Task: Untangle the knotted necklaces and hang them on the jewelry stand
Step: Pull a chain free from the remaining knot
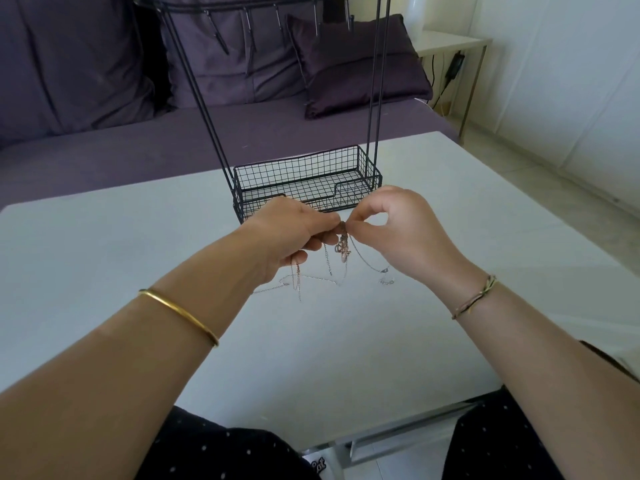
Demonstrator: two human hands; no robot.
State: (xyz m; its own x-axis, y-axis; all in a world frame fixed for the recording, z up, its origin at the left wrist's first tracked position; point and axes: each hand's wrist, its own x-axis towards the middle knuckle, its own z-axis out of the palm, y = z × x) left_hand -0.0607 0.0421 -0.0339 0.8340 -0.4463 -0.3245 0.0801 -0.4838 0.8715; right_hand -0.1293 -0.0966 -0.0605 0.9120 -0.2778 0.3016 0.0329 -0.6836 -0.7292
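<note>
Head view.

1. Your left hand (294, 237) and right hand (398, 233) are raised above the table (138, 237), fingertips meeting at one spot between them.
2. Both hands hold the necklaces (341, 249). The left hand pinches the tangle between thumb and forefinger, and its other fingers are curled under. The right hand pinches the same spot from the other side, thumb and forefinger closed into a ring, with the remaining fingers folded behind.
3. The tangle sits right at the two pinches. A rose-coloured clump hangs just below your fingertips. Thin silver and rose strands drop from it (they are fine and partly blurred, so the number of chains cannot be told).
4. One strand runs down from under the left hand's lower fingers. Loose ends lie on the table below and between both hands. A small clasp lies just inside the right wrist.
5. The stand (366, 165) is on the table directly beyond your hands. Its wire basket is just past the knuckles and partly hidden by them. Its posts rise to a rail of hooks (247, 26) well above the hands. Whether anything hangs there is unclear.
6. A gold bangle (180, 315) circles the left forearm and a cord bracelet (474, 296) the right wrist.
7. Far beyond the hands are a purple sofa (86, 64) and a cushion (353, 64).
</note>
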